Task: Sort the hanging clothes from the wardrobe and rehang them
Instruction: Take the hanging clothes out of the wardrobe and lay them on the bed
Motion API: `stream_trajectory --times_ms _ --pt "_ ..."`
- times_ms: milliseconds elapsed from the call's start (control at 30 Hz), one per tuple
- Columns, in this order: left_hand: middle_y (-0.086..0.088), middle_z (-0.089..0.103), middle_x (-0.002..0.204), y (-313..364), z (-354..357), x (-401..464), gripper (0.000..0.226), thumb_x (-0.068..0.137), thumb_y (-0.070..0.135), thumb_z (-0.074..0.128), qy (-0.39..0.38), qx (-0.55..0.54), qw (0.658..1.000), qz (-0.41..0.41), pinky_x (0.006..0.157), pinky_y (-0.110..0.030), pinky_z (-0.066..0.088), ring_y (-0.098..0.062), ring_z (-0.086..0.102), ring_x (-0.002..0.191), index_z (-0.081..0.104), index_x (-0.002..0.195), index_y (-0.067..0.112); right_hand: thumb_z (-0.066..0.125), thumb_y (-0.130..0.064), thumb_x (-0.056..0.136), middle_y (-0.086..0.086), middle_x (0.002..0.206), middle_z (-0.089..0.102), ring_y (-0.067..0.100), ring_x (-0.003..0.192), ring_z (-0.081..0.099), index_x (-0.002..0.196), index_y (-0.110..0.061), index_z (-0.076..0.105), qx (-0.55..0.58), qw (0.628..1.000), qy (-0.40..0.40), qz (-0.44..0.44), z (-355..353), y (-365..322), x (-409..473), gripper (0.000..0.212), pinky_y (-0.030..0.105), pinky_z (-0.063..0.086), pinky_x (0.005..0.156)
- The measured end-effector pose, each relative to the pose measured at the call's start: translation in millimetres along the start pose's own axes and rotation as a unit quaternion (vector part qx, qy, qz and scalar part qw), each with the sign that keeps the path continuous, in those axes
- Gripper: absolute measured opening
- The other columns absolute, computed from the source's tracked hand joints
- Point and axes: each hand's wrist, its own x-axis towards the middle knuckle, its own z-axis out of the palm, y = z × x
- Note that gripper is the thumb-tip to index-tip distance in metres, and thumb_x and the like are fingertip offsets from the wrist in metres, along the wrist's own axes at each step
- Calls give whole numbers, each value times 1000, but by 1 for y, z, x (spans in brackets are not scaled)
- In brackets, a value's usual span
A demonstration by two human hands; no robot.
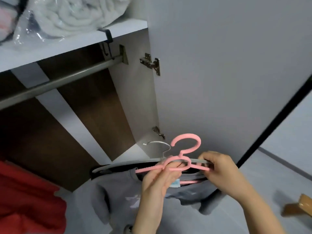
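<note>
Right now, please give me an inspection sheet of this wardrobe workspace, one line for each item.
Surface: bare hanging rail below the shelf.
Job's things: pink hanger and grey hanger held together; grey garment hangs beneath; red garment at lower left.
Clutter: bagged white bedding on the shelf; brown object on the floor.
Hands: left hand and right hand both grip the hangers.
Cables: nothing seen.
Surroundings: open wardrobe door with hinges.
</note>
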Motion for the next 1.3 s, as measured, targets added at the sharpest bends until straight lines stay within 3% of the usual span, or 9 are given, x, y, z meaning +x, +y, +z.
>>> stream_trajectory --times_ms 233,333,433,533,633,767,900,1000,1300 --pt "-11 73 101 -61 80 -42 24 76 22 61 -144 72 985 -67 86 -25 53 -24 67 102 77 93 19 59 9 69 -5 59 50 10 64 49 59 -21 50 -46 991 55 110 -69 58 -113 32 18 34 55" --pt "-17 72 101 -88 115 -57 37 73 19 59 -182 74 971 -139 87 -30 54 -30 67 102 68 105 1 58 11 67 -3 57 51 11 68 50 58 -21 51 -58 981 86 167 -92 80 -157 34 18 35 55" --pt "-21 72 93 -111 143 -67 39 66 9 58 -231 15 948 -219 76 -32 56 -31 70 89 62 101 -7 56 8 59 -9 60 55 7 64 52 51 -34 46 -80 963 142 217 -119 97 -197 44 13 35 52" --pt "-22 69 104 -124 176 -72 55 46 15 89 -292 -12 913 -285 74 -36 59 -35 67 98 73 97 -2 47 -4 48 -15 47 46 5 49 44 46 -40 38 -125 936 221 245 -148 101 -231 37 12 29 46" --pt "-21 69 108 -138 196 -73 72 29 27 97 -354 -35 877 -321 75 -35 58 -33 67 100 75 94 4 47 -6 44 -19 44 25 5 43 33 46 -34 29 -189 916 258 243 -166 101 -255 33 19 25 43" --pt "-23 67 110 -158 232 -80 76 32 21 96 -404 14 828 -388 73 -35 58 -35 66 101 71 99 -3 52 -5 43 -6 45 45 19 46 48 47 -18 51 -213 848 326 360 -169 100 -306 14 30 36 45" --pt "-17 68 113 -179 255 -104 45 71 3 71 -463 64 767 -439 81 -34 54 -32 64 108 59 114 -4 62 11 50 -10 51 52 9 53 49 47 -29 49 -118 780 405 463 -160 92 -351 42 23 31 49" --pt "-15 68 114 -194 263 -124 40 78 5 55 -500 78 735 -452 89 -35 53 -30 62 111 58 117 -2 64 12 60 -21 54 54 0 61 53 45 -34 47 -60 739 452 496 -148 84 -379 51 13 35 51" --pt "-11 67 117 -234 286 -204 33 95 0 40 -646 187 606 -424 105 -43 41 -22 61 114 55 125 2 73 -7 66 -9 51 53 5 51 46 59 -29 61 30 591 546 593 -102 56 -483 26 25 37 52"
